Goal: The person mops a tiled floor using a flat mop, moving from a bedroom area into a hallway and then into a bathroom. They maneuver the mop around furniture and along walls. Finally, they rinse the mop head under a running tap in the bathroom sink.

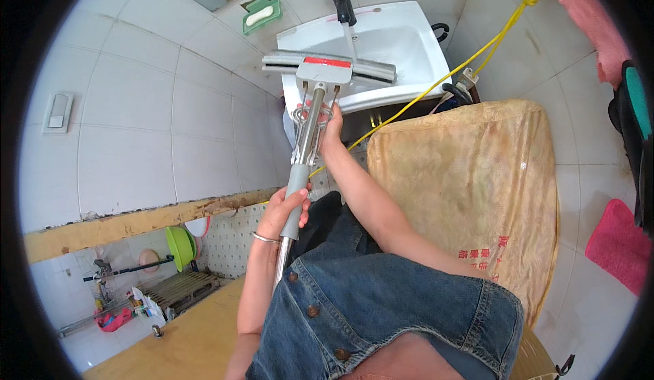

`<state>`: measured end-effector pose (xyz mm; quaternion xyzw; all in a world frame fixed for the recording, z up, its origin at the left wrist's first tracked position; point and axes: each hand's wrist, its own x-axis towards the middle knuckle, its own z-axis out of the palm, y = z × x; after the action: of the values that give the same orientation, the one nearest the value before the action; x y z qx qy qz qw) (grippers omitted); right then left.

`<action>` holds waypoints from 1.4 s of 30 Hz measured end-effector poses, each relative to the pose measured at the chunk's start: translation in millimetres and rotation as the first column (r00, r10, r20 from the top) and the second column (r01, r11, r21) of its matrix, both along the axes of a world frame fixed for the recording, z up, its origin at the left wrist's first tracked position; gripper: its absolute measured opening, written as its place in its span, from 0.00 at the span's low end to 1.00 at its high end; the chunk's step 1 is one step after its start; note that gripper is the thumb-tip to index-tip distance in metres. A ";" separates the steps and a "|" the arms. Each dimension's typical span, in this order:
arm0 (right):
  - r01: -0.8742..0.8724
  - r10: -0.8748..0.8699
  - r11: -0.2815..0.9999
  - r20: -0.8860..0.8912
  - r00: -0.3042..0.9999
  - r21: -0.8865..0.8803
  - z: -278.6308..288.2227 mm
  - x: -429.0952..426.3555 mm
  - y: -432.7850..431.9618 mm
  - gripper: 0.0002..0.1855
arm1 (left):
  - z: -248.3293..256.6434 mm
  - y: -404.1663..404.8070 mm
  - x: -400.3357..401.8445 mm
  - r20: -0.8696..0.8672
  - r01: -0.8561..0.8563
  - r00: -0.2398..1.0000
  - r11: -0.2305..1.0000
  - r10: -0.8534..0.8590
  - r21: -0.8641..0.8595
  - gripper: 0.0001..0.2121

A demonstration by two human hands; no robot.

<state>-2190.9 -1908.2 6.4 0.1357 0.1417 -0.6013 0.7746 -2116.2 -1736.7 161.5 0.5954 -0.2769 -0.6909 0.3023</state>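
A squeeze sponge mop (324, 73) with a white and red head rests across the front of a white washbasin (434, 55), sponge end over the bowl. My left hand (286, 209) is wrapped around the grey grip sleeve on its metal handle. Nearer the head, my right hand (331, 124) supports the mop from behind the wringer linkage, and the mop hides some of its fingers. From the black faucet (341, 2), a stream of water runs down behind the mop head. A pink toothbrush (360, 13) lies on the basin's back ledge.
A yellow cord (409, 105) crosses in front of the basin. To the right stands a large appliance under a tan cover (460, 175) bearing red writing. A green soap dish (262, 16) hangs on the tiled wall. An open doorway with a wooden door (204, 324) lies at left.
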 end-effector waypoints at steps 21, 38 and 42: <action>0.113 -0.075 0.989 0.326 0.942 -0.099 75.1 9.2 -9.0 0.17 | 38.5 13.0 -7.2 0.350 0.118 0.936 0.975 -0.046 -0.188 0.16; 0.040 -0.039 0.999 -0.032 0.999 0.025 45.6 -23.6 -10.7 0.22 | 32.8 0.9 1.4 -0.060 0.126 0.989 0.986 -0.133 -0.114 0.20; -0.027 0.019 0.998 -0.146 0.989 -0.051 33.5 -54.0 -13.6 0.23 | 22.6 -2.9 -7.7 -0.264 0.100 0.957 0.991 -0.120 -0.088 0.20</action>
<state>-2244.9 -1921.8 39.9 0.0695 0.1832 -0.6042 0.7724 -2123.9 -1739.6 184.1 0.4684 -0.2912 -0.7704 0.3199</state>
